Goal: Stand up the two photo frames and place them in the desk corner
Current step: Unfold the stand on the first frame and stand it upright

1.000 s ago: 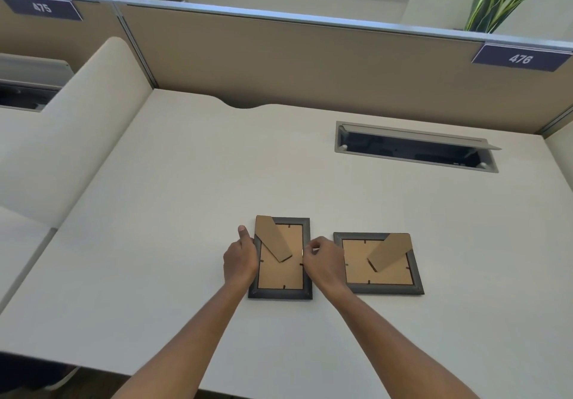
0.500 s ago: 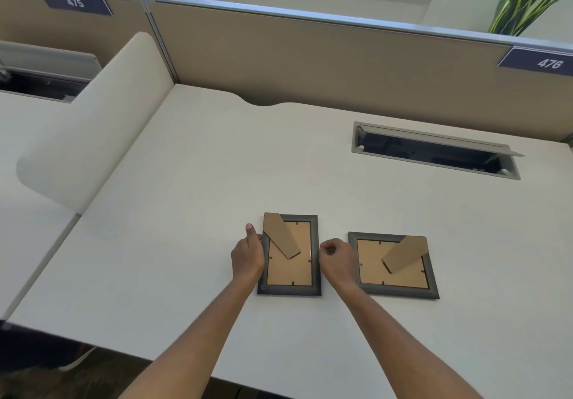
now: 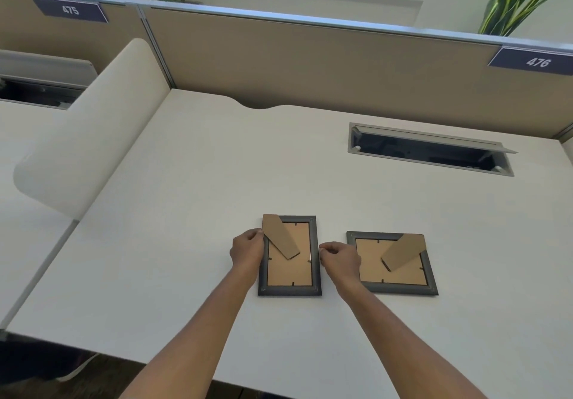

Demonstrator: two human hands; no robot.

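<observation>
Two hands [image 3: 248, 248] [image 3: 339, 257] at L frame [image 3: 290, 271] edges.

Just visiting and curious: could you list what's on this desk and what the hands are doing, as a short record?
left frame: face down, upright format, cardboard stand showing
right frame: face down, sideways format, untouched
left hand: at left frame's left edge
right hand: at left frame's right edge
desk: white, open cable tray at back

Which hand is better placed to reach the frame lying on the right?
Right. The right hand sits in the gap beside that landscape frame, almost touching its near edge. The left hand is on the far side of the upright-format frame.
</observation>
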